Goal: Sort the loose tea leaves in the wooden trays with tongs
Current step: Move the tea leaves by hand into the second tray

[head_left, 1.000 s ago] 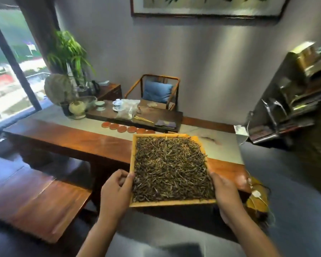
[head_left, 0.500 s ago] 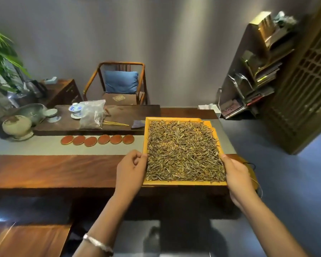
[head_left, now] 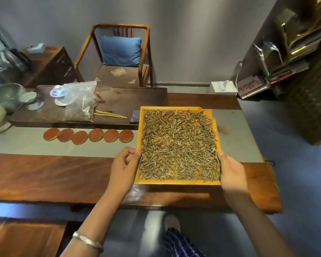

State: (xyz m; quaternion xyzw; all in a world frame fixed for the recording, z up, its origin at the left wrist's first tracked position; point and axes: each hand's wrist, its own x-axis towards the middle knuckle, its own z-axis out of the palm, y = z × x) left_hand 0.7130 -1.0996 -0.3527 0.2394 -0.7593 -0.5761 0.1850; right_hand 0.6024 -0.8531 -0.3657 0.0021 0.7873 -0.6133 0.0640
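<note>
Tea leaves [head_left: 178, 143] fill a rectangular wooden tray [head_left: 174, 181], which sits over the right end of the table [head_left: 44, 175]. Long axis of the tray runs from the near edge of the table toward the far edge; its short near rim faces the person, and its far rim lies just beside the dark tea board [head_left: 119, 97]. Individual leaves lie in mixed directions across the tray floor. Left hand [head_left: 123, 168] grips the left rim near the near-left corner, fingers curled against the wood. Right hand [head_left: 231, 173] grips the right rim near the near-right corner, thumb on the rim and fingers wrapped below. Whether the tray rests on the table or is held just above it cannot be determined. Tongs [head_left: 109, 114] lie on the tea board, well apart from both hands, long axis running left to right with the tips pointing toward the tray, just beside a clear plastic bag [head_left: 81, 102]. Six round coasters [head_left: 88, 135] form a row on the grey runner [head_left: 26, 145], left of the tray. A silver bracelet [head_left: 87, 241] circles the left wrist.
</note>
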